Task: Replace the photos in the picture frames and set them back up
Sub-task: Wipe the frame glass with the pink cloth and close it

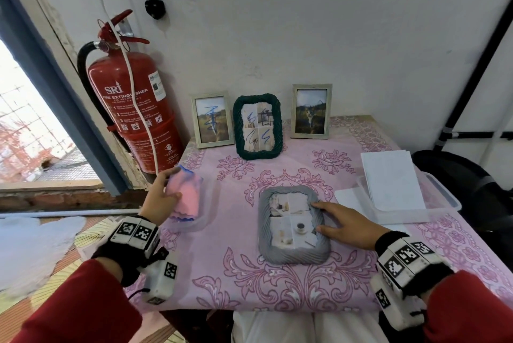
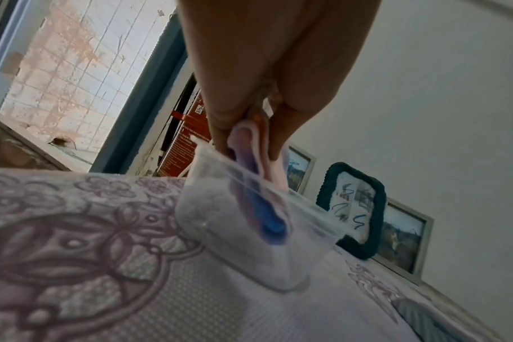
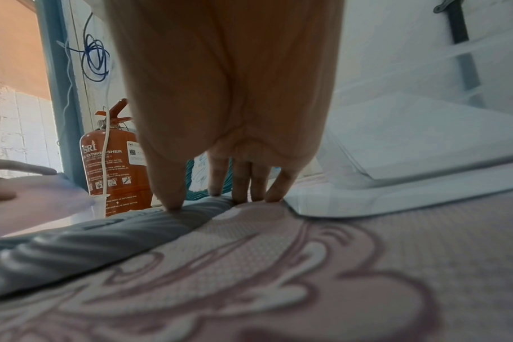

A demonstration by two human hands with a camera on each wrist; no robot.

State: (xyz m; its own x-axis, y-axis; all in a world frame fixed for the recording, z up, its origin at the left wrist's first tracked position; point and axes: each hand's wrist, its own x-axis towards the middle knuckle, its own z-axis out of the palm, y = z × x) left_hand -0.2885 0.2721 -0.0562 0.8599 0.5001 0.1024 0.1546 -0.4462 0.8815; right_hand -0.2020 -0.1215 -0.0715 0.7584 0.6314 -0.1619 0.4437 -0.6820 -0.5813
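A grey rope-pattern frame (image 1: 293, 224) lies flat, picture up, on the pink tablecloth (image 1: 249, 281). My right hand (image 1: 330, 217) rests on its right edge with straight fingers; in the right wrist view the fingertips (image 3: 173, 203) press on the grey frame (image 3: 103, 236). My left hand (image 1: 166, 190) grips folded pink and blue cloths (image 1: 186, 195) in a clear plastic tub (image 1: 206, 204) at the table's left. In the left wrist view the fingers (image 2: 220, 129) pinch the cloths (image 2: 264, 166) over the tub (image 2: 249, 243). Three frames stand at the back: a silver frame (image 1: 212, 119), a dark green frame (image 1: 257, 126) and another silver frame (image 1: 311, 111).
White sheets (image 1: 391, 181) lie stacked on a clear tray (image 1: 444, 192) at the right. A red fire extinguisher (image 1: 133, 109) hangs just left of the table. A window is at the far left, and something black (image 1: 466, 176) sits beyond the table's right edge.
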